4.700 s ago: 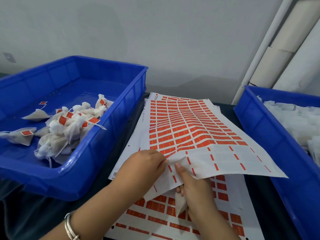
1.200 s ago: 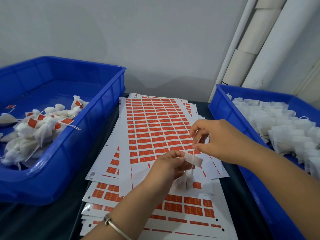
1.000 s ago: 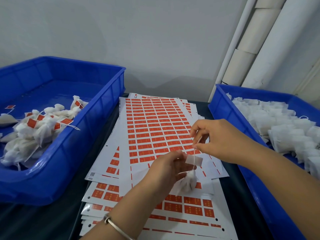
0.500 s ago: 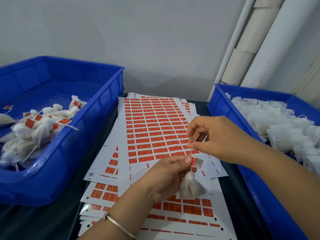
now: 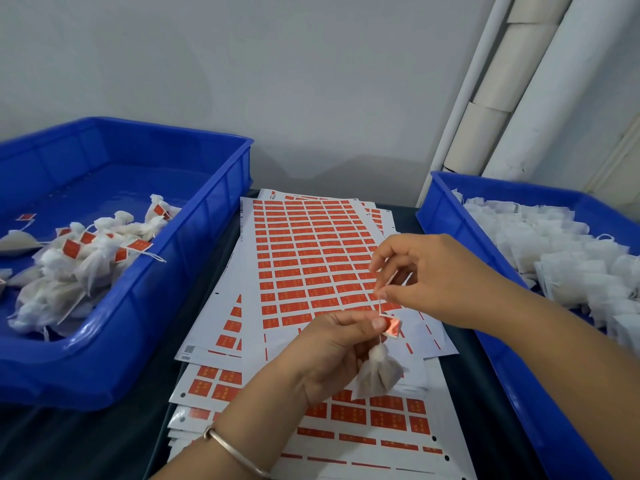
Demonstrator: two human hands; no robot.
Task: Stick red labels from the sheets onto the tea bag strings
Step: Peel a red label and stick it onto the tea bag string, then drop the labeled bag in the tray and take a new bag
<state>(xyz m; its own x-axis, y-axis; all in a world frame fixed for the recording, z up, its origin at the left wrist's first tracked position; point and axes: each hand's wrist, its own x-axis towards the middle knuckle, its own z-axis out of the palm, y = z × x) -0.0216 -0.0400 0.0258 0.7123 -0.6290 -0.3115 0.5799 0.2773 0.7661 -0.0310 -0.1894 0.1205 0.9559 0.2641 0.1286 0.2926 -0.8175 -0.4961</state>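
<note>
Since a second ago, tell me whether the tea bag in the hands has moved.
Yes. The tea bag hangs lower, now covering the nearer label sheet below the left hand.

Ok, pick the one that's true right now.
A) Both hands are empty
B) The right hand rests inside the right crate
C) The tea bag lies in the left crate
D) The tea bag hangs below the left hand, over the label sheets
D: the tea bag dangles under the left hand, which pinches the red label, above the label sheets; the right hand holds the string up.
</note>
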